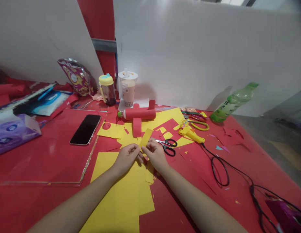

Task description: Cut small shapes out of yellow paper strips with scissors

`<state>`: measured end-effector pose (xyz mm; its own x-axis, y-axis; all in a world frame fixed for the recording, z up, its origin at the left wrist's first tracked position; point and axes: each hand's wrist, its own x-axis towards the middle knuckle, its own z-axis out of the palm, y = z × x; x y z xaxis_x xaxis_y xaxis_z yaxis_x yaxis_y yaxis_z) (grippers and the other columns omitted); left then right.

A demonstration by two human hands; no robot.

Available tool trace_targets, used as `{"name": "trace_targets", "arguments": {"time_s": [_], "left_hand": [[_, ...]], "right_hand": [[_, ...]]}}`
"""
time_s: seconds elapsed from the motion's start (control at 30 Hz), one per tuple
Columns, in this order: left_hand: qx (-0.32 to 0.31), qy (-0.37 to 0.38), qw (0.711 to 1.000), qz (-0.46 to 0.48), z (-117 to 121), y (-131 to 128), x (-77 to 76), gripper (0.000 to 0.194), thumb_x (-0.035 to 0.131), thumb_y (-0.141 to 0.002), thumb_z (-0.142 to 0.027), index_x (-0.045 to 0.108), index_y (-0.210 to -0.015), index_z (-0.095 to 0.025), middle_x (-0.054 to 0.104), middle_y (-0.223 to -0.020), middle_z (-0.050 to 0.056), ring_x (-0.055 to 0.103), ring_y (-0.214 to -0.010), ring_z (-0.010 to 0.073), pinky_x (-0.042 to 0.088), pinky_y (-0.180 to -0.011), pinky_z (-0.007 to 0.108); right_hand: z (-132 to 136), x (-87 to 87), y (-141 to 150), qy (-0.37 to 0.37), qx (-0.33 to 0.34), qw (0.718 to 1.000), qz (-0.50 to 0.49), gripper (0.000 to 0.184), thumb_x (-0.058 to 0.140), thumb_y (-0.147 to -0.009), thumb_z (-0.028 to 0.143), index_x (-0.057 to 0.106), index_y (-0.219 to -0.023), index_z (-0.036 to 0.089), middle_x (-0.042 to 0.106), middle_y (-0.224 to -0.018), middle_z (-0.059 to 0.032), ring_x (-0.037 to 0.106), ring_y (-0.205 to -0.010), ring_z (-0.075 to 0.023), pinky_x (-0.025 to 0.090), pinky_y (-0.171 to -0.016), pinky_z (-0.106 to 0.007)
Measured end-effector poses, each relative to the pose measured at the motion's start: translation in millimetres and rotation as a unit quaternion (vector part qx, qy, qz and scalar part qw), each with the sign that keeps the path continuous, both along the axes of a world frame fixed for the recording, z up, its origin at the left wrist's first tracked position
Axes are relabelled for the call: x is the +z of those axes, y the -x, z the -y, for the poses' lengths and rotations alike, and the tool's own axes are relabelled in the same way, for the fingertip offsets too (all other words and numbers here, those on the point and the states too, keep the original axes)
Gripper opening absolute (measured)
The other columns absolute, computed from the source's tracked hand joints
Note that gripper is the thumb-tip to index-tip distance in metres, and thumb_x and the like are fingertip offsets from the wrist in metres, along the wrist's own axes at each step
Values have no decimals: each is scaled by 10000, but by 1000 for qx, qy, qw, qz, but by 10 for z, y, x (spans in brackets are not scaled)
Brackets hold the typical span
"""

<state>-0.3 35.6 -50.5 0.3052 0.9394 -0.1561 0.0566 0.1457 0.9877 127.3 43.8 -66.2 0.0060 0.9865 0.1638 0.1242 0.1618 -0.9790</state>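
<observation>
Between my two hands is a small strip of yellow paper point(145, 137), its upper end rising above my fingertips. My left hand point(128, 157) pinches its lower end from the left. From the other side, my right hand point(155, 154) grips the same strip with thumb and fingers. Black-handled scissors point(169, 147) lie just right of my right hand. Beyond the hands rests a red paper model shaped like an airplane point(140, 114), with a green tip on its left end. Large yellow paper sheets point(116, 197) spread beneath my wrists.
A yellow glue gun point(191, 133) trails a black cord point(219, 158) to the right. Yellow-handled scissors point(200, 125) lie behind it. A phone point(86, 129), lidded cup point(107, 89), milk tea cup point(128, 90), leaning green bottle point(231, 103) and purple tissue pack point(16, 132) surround the work.
</observation>
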Motion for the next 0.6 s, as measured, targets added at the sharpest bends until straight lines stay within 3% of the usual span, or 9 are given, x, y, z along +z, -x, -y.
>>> {"name": "trace_targets", "arguments": {"time_s": [0.17,0.37,0.6], "left_hand": [[-30,-39,996,-75,-7,81,50,298,445,-773,-344,475,-535,-166,462,-416,-37,451,-380,90,368,-436,204],[-59,-70,985,-145,-50,177,103,272,492,-701,-268,440,-456,-162,389,-430,-46,328,-397,74,219,-386,189],[-61,-87,979,-172,-89,203,80,252,477,-636,-205,353,-421,-163,287,-424,-65,275,-410,61,190,-414,191]], "right_hand": [[-7,-6,-24,-4,35,999,13,155,555,-674,208,503,-531,179,471,-723,-7,498,-611,-125,401,-528,-250],[-31,57,-86,-3,108,991,75,195,584,-650,202,479,-487,176,470,-694,12,499,-564,-107,405,-512,-239],[-32,220,-99,2,125,972,201,194,548,-708,253,507,-536,174,534,-679,6,530,-587,-112,419,-561,-230]]}}
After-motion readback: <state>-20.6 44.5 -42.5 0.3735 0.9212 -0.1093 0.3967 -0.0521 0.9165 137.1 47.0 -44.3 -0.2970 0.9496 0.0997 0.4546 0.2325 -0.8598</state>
